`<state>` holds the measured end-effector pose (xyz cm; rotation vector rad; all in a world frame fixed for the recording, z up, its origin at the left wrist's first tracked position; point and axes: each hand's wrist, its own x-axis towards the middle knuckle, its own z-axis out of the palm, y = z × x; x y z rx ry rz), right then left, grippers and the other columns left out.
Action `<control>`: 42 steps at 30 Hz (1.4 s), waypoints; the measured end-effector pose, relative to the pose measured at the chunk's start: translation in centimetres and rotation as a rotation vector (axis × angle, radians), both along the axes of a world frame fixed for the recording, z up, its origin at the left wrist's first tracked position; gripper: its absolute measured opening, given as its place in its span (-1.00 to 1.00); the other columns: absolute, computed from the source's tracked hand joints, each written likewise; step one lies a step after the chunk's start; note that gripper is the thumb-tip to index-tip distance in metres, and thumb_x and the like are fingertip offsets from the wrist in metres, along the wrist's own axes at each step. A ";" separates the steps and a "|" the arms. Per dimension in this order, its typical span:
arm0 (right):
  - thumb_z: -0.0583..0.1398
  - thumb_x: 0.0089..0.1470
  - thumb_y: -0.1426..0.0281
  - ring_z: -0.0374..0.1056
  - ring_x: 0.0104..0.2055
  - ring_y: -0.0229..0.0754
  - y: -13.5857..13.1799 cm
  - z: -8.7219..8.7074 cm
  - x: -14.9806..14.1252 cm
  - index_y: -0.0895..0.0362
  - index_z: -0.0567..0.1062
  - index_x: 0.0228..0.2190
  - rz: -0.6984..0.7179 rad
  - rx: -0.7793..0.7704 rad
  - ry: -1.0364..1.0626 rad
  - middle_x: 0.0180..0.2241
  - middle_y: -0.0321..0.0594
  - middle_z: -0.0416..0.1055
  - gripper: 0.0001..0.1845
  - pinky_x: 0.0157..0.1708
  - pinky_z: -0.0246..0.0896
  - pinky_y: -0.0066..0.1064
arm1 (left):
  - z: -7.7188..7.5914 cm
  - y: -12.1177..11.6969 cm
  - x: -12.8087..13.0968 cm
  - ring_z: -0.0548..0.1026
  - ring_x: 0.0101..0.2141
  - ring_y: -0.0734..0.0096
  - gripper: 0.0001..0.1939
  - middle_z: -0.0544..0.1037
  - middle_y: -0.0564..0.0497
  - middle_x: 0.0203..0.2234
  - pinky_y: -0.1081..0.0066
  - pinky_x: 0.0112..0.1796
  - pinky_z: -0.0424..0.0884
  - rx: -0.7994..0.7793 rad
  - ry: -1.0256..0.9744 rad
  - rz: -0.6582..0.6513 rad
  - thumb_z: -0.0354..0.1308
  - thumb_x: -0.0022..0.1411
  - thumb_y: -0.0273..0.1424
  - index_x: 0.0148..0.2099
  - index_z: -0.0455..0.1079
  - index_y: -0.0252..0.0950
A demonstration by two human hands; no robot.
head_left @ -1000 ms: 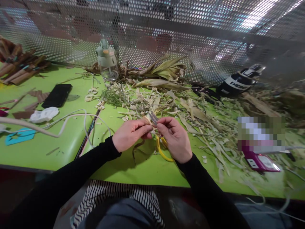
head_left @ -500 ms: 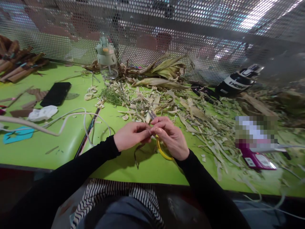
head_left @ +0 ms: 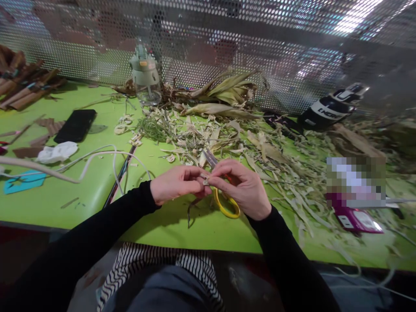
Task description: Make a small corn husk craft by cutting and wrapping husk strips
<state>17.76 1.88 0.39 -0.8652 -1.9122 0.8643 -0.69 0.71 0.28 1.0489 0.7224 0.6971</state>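
Observation:
Both hands meet over the front of the green table. My left hand (head_left: 180, 184) is closed, its thumb and fingers pinching a small pale piece (head_left: 205, 180) that looks like dried corn husk. A thin dark strip (head_left: 189, 213) hangs below those fingers. My right hand (head_left: 242, 184) is closed around scissors (head_left: 238, 212); their yellow handle loop shows under the palm and the metal blades point away from me. Its thumb and forefinger also touch the pale piece. Just beyond the hands lies a heap of husk scraps (head_left: 195, 134).
A clear bottle (head_left: 145, 80) and dried husks (head_left: 230, 93) stand along the perforated metal screen. To the left are a phone (head_left: 76, 125), white cables (head_left: 94, 161) and brown bundles (head_left: 30, 86). At right lie a black bottle (head_left: 328, 110) and a magenta packet (head_left: 357, 220).
My right hand has shifted slightly right and turned, and its fingers have drawn a little away from the left. More of the pale piece and the yellow loop now shows.

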 end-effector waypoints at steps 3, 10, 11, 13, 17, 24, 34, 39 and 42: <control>0.31 -0.06 0.38 0.33 -0.32 -0.21 -0.1 0.1 0.3 0.08 0.48 -0.45 0.025 0.002 0.002 -0.42 -0.27 0.40 -0.90 -0.27 0.24 -0.30 | 0.0 -0.1 -0.1 0.48 -0.42 0.55 -0.87 0.54 -0.02 -0.44 0.47 -0.33 0.42 -0.023 -0.031 -0.024 0.16 0.10 -0.51 -0.25 0.40 -0.40; 0.29 -0.02 0.39 0.35 -0.33 -0.22 -0.4 0.6 0.6 0.09 0.47 -0.45 0.039 0.035 -0.085 -0.41 -0.27 0.43 -0.93 -0.28 0.28 -0.30 | 0.1 -0.5 0.0 0.49 -0.44 0.56 -0.77 0.53 0.01 -0.46 0.53 -0.40 0.44 -0.052 0.015 -0.077 0.25 0.05 -0.43 -0.21 0.38 -0.38; 0.28 -0.01 0.38 0.35 -0.33 -0.22 -0.4 0.7 0.6 0.09 0.47 -0.45 0.042 0.039 -0.092 -0.42 -0.28 0.43 -0.93 -0.29 0.28 -0.31 | 0.1 -0.5 0.0 0.49 -0.44 0.57 -0.76 0.53 0.02 -0.47 0.54 -0.41 0.44 -0.052 0.022 -0.070 0.27 0.04 -0.43 -0.21 0.38 -0.37; 0.27 0.00 0.38 0.35 -0.34 -0.22 -0.4 0.9 0.7 0.08 0.47 -0.45 0.051 0.057 -0.092 -0.42 -0.28 0.44 -0.94 -0.30 0.29 -0.32 | 0.1 -0.5 0.0 0.49 -0.44 0.56 -0.74 0.53 0.02 -0.47 0.56 -0.42 0.43 -0.046 0.032 -0.053 0.27 0.03 -0.41 -0.20 0.38 -0.37; 0.27 0.01 0.39 0.36 -0.31 -0.22 -0.4 1.3 0.9 0.08 0.49 -0.43 0.073 0.118 -0.131 -0.40 -0.27 0.45 -0.97 -0.28 0.28 -0.33 | 0.2 -0.6 0.0 0.50 -0.43 0.54 -0.75 0.52 0.02 -0.45 0.58 -0.47 0.41 -0.046 0.060 -0.054 0.25 0.06 -0.36 -0.21 0.40 -0.37; 0.25 0.03 0.40 0.35 -0.28 -0.21 -0.5 1.6 1.0 0.08 0.48 -0.43 0.040 0.217 -0.260 -0.38 -0.25 0.43 -0.97 -0.25 0.28 -0.34 | -0.1 -1.2 0.4 0.48 -0.46 0.57 -0.83 0.52 0.01 -0.48 0.58 -0.46 0.42 0.141 0.150 0.055 0.14 0.16 -0.38 -0.21 0.40 -0.37; 0.19 0.08 0.41 0.31 -0.22 -0.16 -0.8 1.8 0.9 0.10 0.45 -0.35 0.058 0.322 -0.422 -0.29 -0.18 0.37 -0.96 -0.22 0.26 -0.29 | -0.4 -1.4 0.4 0.51 -0.42 0.52 -0.74 0.53 -0.02 -0.45 0.55 -0.43 0.46 0.331 0.296 0.111 0.04 0.22 -0.36 -0.10 0.39 -0.37; 0.12 0.13 0.44 0.29 -0.21 -0.13 -0.7 1.9 1.0 0.11 0.42 -0.38 0.097 0.385 -0.497 -0.29 -0.15 0.38 -0.93 -0.17 0.19 -0.22 | -0.9 -1.5 0.5 0.51 -0.46 0.50 -0.69 0.57 -0.07 -0.42 0.49 -0.41 0.47 0.440 0.382 0.104 0.02 0.24 -0.33 -0.03 0.37 -0.37; 0.11 0.13 0.46 0.28 -0.21 -0.14 -0.6 1.9 1.1 0.11 0.39 -0.38 0.102 0.388 -0.461 -0.29 -0.16 0.37 -0.93 -0.16 0.18 -0.23 | -0.9 -1.4 0.5 0.52 -0.43 0.48 -0.67 0.57 -0.07 -0.39 0.49 -0.40 0.47 0.450 0.362 0.103 0.01 0.24 -0.29 -0.02 0.36 -0.36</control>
